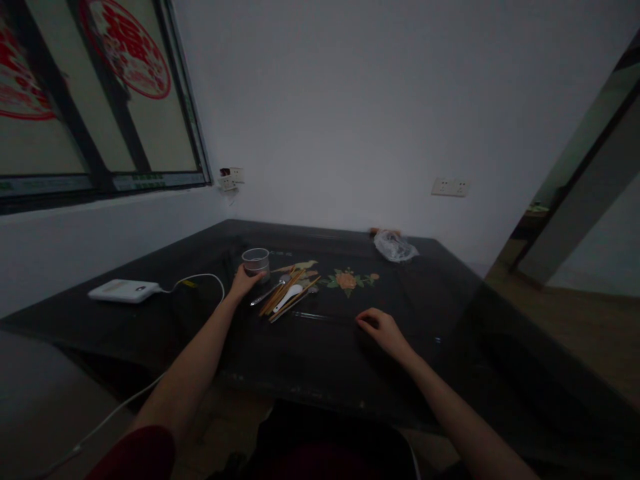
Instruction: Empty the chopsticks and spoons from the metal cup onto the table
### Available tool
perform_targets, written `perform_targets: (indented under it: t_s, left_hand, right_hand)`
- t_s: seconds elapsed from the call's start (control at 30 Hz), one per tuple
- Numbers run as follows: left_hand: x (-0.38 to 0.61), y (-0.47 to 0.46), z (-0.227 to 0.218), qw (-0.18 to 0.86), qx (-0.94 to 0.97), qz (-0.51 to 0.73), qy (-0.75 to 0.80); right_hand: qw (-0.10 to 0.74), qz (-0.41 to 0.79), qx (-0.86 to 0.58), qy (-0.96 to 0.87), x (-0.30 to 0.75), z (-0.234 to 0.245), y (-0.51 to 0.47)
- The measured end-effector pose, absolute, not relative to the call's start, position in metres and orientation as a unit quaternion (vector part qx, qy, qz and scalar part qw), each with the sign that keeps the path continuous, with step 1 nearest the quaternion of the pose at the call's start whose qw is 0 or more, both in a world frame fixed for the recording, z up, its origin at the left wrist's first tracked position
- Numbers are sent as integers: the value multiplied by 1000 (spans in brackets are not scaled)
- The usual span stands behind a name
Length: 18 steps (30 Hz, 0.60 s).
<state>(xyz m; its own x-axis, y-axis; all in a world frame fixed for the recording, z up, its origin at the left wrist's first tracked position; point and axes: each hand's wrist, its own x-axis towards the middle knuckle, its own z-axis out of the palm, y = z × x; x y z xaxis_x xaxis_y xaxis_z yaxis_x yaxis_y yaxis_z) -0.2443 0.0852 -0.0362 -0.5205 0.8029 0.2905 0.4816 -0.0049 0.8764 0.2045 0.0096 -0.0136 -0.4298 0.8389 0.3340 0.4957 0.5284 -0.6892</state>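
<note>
My left hand [243, 283] is wrapped round a clear, see-through cup [256, 259] that stands upright at the left of the dark table. Just right of it lies a loose bunch of utensils: several wooden chopsticks [280, 298], a white spoon [289, 297] and a metal spoon [269, 291]. Some of the chopsticks cross one another, and another metal spoon head [313, 289] shows at the right side of the bunch. My right hand [383, 329] rests on the tabletop to the right, fingers curled in and thumb close to the fingertips, with nothing visible in it.
A white device [124, 291] with a white cable [200, 275] lies on the table's left side; the cable runs behind my left forearm. At the far right edge sits a crumpled clear plastic bag [394, 247]. The dark table [320, 360] has a printed flower pattern and meets the wall.
</note>
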Motion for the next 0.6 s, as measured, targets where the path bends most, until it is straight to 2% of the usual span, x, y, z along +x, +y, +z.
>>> perform_targets:
  t_s: [0.13,0.23,0.43,0.5,0.6]
  left_hand:
    - [-244,86,-39,147,472,542,680]
    - [-240,81,-31,104,481,572,656]
    - [-201,45,25,-136,465,634,603]
    - [-169,32,44,-118,523,589,605]
    - [-104,16,55,4,669,486,563]
  right_hand:
    - [340,246,-412,-809,205,-14,9]
    - [343,247,-413,-807,204,-15,10]
    - [343,247,-419,-804,204,-18,12]
    - [345,250,-418,-802,204,-18,12]
    - [355,255,-422,-794,204,-18,12]
